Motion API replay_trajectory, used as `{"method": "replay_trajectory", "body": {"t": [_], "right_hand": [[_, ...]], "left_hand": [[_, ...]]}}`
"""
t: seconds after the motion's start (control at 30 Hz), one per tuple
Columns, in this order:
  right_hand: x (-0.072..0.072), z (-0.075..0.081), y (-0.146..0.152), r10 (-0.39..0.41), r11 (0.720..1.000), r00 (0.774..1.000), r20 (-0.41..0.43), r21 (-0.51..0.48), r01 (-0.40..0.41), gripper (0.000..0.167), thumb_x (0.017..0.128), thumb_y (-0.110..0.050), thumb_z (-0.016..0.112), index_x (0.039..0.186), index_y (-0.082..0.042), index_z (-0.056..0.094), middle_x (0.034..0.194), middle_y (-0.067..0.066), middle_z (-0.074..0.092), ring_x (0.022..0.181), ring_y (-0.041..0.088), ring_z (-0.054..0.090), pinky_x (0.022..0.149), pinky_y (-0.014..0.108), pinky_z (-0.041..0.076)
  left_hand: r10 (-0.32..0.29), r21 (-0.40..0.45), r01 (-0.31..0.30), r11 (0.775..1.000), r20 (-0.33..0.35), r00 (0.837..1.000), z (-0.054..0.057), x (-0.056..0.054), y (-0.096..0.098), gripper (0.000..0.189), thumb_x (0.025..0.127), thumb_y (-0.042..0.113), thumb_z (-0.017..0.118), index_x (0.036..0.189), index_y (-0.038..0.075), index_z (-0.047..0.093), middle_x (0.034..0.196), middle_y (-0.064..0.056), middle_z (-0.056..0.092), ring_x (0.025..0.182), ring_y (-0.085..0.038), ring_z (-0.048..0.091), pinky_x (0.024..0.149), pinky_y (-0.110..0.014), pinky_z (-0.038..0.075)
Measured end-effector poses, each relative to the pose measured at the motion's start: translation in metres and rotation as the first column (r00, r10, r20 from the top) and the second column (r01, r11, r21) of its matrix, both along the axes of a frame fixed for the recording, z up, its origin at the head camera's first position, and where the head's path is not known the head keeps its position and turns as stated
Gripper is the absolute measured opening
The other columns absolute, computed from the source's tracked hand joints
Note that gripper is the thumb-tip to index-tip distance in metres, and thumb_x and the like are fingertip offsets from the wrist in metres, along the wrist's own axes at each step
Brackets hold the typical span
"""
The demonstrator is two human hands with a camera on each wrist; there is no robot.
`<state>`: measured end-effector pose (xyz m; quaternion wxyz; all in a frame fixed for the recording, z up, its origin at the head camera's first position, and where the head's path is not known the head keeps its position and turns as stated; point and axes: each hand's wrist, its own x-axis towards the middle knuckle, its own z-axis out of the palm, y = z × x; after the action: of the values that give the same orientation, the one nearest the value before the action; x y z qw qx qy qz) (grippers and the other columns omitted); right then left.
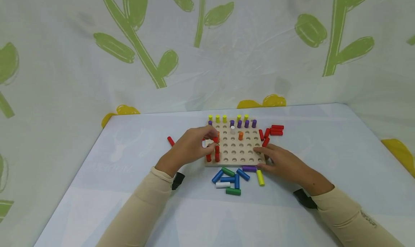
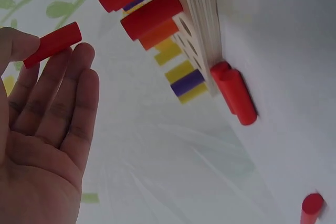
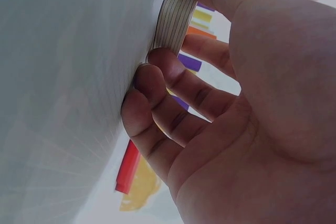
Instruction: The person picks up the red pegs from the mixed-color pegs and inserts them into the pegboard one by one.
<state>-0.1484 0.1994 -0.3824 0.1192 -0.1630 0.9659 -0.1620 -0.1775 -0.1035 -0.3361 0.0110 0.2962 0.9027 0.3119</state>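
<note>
Above the left part of a wooden pegboard (image 1: 237,163), my left hand (image 1: 194,142) pinches a red peg (image 2: 53,44) between thumb and fingers. My right hand (image 1: 285,162) grips the board's near right corner, thumb at the front edge (image 3: 176,19) and fingers along the right side. Standing in the board are red pegs (image 1: 217,157) at the near left, a white peg (image 1: 232,130), an orange peg (image 1: 241,135), and rows of purple pegs (image 1: 239,124) and yellow pegs (image 1: 217,119) toward the back. Part of the board's left side is hidden behind my left hand.
Loose blue pegs (image 1: 227,180), green pegs (image 1: 233,192), a white peg (image 1: 223,185), a purple peg (image 1: 249,168) and a yellow peg (image 1: 260,178) lie before the board. Several red pegs (image 1: 276,133) lie right of it; another red peg (image 1: 170,141) lies left.
</note>
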Motion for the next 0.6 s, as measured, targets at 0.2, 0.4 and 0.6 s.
{"method": "replay_trajectory", "body": {"t": [0.2, 0.4, 0.6], "right_hand": [[0.000, -0.003, -0.001, -0.008, 1.000, 1.000, 0.002, 0.008, 0.008, 0.067, 0.086, -0.039, 0.078, 0.145, -0.019, 0.053, 0.130, 0.016, 0.059, 0.112, 0.030, 0.060, 0.091, 0.048, 0.058], [0.000, -0.003, -0.001, 0.002, 1.000, 1.000, -0.008, 0.013, -0.002, 0.067, 0.086, -0.039, 0.077, 0.145, -0.020, 0.053, 0.132, 0.016, 0.059, 0.115, 0.032, 0.060, 0.093, 0.049, 0.057], [-0.001, -0.001, 0.000, 0.002, 1.000, 1.000, -0.008, 0.017, -0.002, 0.067, 0.086, -0.040, 0.077, 0.145, -0.020, 0.053, 0.128, 0.015, 0.060, 0.110, 0.028, 0.060, 0.091, 0.047, 0.058]], "left_hand": [[0.018, -0.035, -0.017, 0.999, 0.035, 0.999, -0.007, -0.002, 0.012, 0.022, 0.091, 0.018, 0.073, 0.110, 0.014, 0.063, 0.103, 0.001, 0.074, 0.100, -0.019, 0.070, 0.091, -0.036, 0.058], [0.059, -0.111, -0.053, 0.992, 0.051, 0.997, -0.013, -0.004, 0.019, 0.019, 0.092, 0.025, 0.073, 0.108, 0.019, 0.064, 0.099, 0.005, 0.074, 0.092, -0.012, 0.067, 0.081, -0.026, 0.056], [0.064, -0.202, -0.055, 0.978, 0.040, 0.997, -0.017, -0.005, 0.027, 0.018, 0.092, 0.030, 0.072, 0.106, 0.021, 0.064, 0.099, 0.006, 0.074, 0.086, -0.008, 0.064, 0.074, -0.022, 0.053]]}}
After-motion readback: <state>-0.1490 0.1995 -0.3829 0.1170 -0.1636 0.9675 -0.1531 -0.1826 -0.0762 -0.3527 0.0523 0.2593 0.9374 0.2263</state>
